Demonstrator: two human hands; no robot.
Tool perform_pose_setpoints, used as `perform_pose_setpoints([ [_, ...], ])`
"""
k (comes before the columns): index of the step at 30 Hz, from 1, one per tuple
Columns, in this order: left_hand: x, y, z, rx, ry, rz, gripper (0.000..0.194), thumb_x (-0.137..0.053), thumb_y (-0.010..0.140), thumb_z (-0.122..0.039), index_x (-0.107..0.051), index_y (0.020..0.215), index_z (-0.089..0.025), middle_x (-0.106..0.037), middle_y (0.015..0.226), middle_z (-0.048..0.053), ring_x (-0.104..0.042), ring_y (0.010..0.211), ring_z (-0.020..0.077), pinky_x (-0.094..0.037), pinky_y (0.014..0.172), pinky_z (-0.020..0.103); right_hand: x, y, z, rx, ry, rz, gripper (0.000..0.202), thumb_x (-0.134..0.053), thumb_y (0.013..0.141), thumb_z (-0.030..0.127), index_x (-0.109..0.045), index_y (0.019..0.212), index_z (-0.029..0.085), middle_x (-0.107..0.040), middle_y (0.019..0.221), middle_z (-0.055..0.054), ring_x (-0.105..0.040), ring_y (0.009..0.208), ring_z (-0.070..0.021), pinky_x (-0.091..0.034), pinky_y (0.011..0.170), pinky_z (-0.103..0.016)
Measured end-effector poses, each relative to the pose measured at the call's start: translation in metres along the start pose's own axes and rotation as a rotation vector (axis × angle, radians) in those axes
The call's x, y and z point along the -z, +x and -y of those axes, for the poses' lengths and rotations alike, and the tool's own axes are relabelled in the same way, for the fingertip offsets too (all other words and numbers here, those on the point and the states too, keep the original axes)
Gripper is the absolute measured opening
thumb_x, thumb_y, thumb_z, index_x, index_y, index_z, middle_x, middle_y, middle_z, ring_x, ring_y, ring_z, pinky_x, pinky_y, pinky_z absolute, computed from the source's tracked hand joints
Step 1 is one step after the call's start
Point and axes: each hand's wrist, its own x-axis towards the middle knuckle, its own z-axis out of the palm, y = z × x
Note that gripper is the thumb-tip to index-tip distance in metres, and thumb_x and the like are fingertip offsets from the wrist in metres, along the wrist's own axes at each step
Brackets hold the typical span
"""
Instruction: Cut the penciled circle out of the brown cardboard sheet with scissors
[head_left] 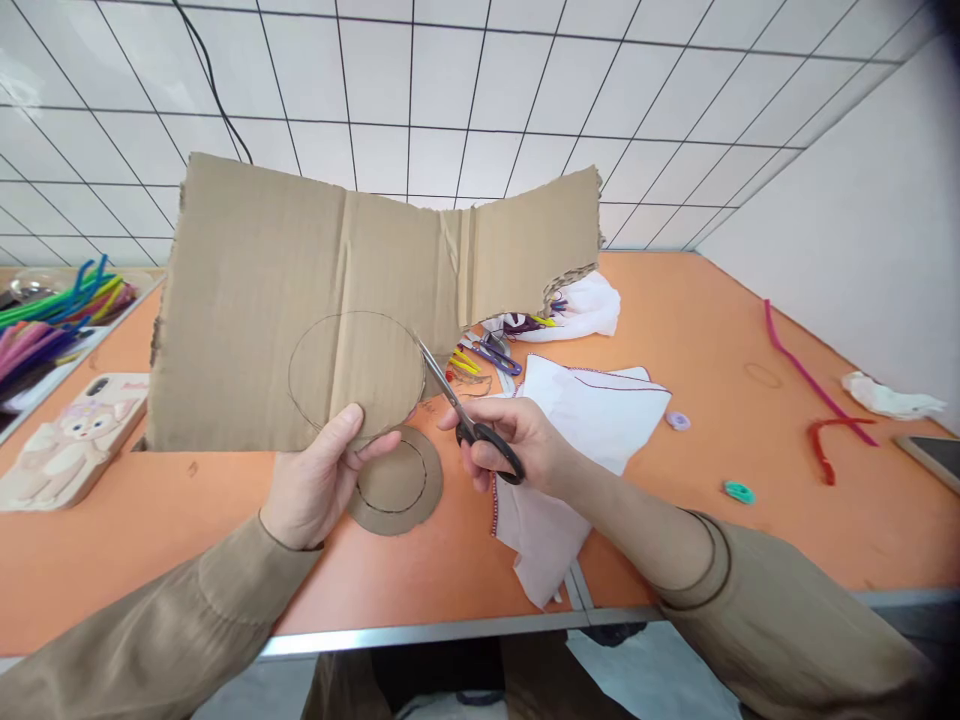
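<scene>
- Landmark is the big brown cardboard sheet [247, 260], creased and held up over the orange table [675, 300], with a ragged curved notch at its lower right.
- There's a thin drawn circle [356, 375] low on the sheet, around its middle.
- Left hand [319, 480] is pinching the sheet's bottom edge, thumb on the front inside that circle, a finger poking out below.
- Right hand [517, 435] has the black-handled scissors [466, 425], fingers curled around the grips, at the sheet's lower right. Metal's right up by the circle's right side; can't tell how far apart the blades are.
- Below the sheet: a cardboard disc [397, 482] flat on the table, smaller ring drawn on it.
- Right of the sheet: white cloth [600, 410] with dark red edging, a lilac button-like thing [678, 421], then a pink fuzzy stick [810, 375] further off.
- Left of it: a phone [82, 430] in a cartoon-cat case.
</scene>
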Motion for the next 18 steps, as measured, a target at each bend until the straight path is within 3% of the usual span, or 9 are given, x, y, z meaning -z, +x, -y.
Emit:
perform_pose_setpoints([
  [8, 0.0014, -0.0005, 0.0018, -0.035, -0.004, 0.004, 0.064, -0.077, 0.077, -0.028, -0.056, 0.137, -0.025, -0.071, 0.121, 0.008, -0.061, 0.120, 0.0335, -0.064, 0.069, 0.029, -0.0013, -0.0020, 0.0039, 0.011, 0.024, 0.004, 0.047, -0.080, 0.070, 0.051, -0.059, 0.091, 0.015, -0.057, 0.058, 0.004, -0.055, 0.044, -0.0084, -0.044, 0.040, -0.019],
  [13, 0.0006, -0.0005, 0.0039, 0.014, -0.035, 0.013, 0.042, -0.078, 0.076, -0.032, -0.072, 0.115, -0.018, -0.074, 0.113, 0.008, -0.064, 0.115, 0.0302, -0.063, 0.069, 0.023, -0.0012, -0.0007, 0.0010, 0.039, -0.001, 0.006, 0.051, -0.079, 0.070, 0.055, -0.058, 0.094, 0.015, -0.058, 0.060, 0.003, -0.056, 0.047, -0.0093, -0.045, 0.046, -0.021],
  [18, 0.0004, 0.0024, 0.0022, 0.075, -0.048, 0.097, 0.028, -0.076, 0.077, -0.033, -0.078, 0.099, -0.015, -0.076, 0.106, 0.010, -0.070, 0.104, 0.0269, -0.063, 0.066, 0.020, 0.0029, -0.0012, 0.0006, 0.148, 0.008, 0.088, 0.055, -0.073, 0.074, 0.060, -0.059, 0.096, 0.013, -0.063, 0.065, -0.001, -0.061, 0.054, -0.0116, -0.047, 0.053, -0.023],
])
